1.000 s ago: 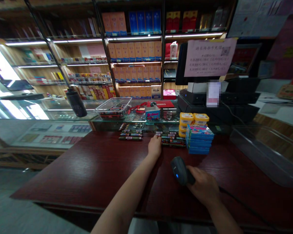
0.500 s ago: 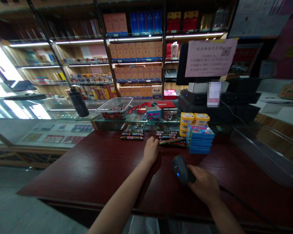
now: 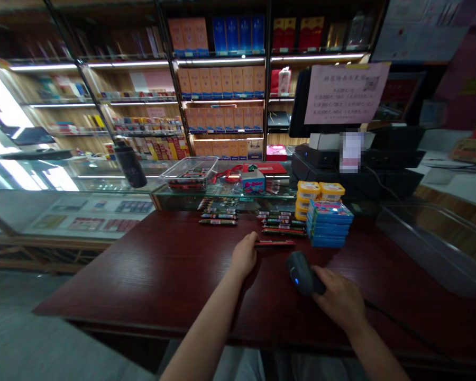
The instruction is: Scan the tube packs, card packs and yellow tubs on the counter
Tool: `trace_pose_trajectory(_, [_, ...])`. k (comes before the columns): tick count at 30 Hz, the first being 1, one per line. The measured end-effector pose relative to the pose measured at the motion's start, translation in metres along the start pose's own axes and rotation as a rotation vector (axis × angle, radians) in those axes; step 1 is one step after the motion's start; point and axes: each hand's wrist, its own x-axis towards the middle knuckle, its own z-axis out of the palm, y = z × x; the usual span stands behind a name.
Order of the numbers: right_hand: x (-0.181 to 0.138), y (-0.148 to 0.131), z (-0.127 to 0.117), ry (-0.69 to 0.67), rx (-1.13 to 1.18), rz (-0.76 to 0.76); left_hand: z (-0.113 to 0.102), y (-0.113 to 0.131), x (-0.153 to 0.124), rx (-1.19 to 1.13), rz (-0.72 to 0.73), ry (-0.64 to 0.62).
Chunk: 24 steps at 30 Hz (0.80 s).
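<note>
My left hand (image 3: 245,257) is closed on the left end of a slim stick-shaped packet (image 3: 276,244), dark with a red edge, low over the brown desk. What is inside the packet I cannot tell. Just beyond it lies a row of similar slim packets (image 3: 281,223), and a second row (image 3: 218,216) is farther left. My right hand (image 3: 341,299) grips a black barcode scanner (image 3: 301,274) by its handle, its blue light showing. The scanner's head points left, nearer to me than the packet, and its cable runs off to the lower right.
Blue flat boxes (image 3: 328,227) are stacked beside yellow-lidded tubs (image 3: 307,190). A clear plastic bin (image 3: 428,248) stands at the right. Behind the desk (image 3: 154,280) a glass counter holds a clear tub (image 3: 190,172), a small box (image 3: 253,182) and a black bottle (image 3: 130,165). A monitor (image 3: 299,106) stands at back right.
My left hand has drawn one slim packet away from the right-hand row, toward me. The scanner in my right hand has shifted slightly to the right in view.
</note>
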Motion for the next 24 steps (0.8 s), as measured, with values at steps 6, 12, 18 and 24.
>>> trace_pose_trajectory(6, [0.001,0.002,0.002,-0.054,0.007,0.011,-0.001,-0.013,0.0,-0.269,0.065,-0.069])
trace_pose_trajectory(12, [0.005,-0.004,-0.005,-0.11,0.006,0.079,0.0,-0.013,0.003,-0.186,0.115,-0.113])
trace_pose_trajectory(18, [0.018,-0.018,-0.027,-0.278,0.158,0.296,-0.003,-0.004,0.002,0.077,0.048,-0.092])
trace_pose_trajectory(24, [0.021,-0.038,-0.033,-0.195,0.709,0.422,-0.001,-0.002,0.0,0.021,0.012,-0.01])
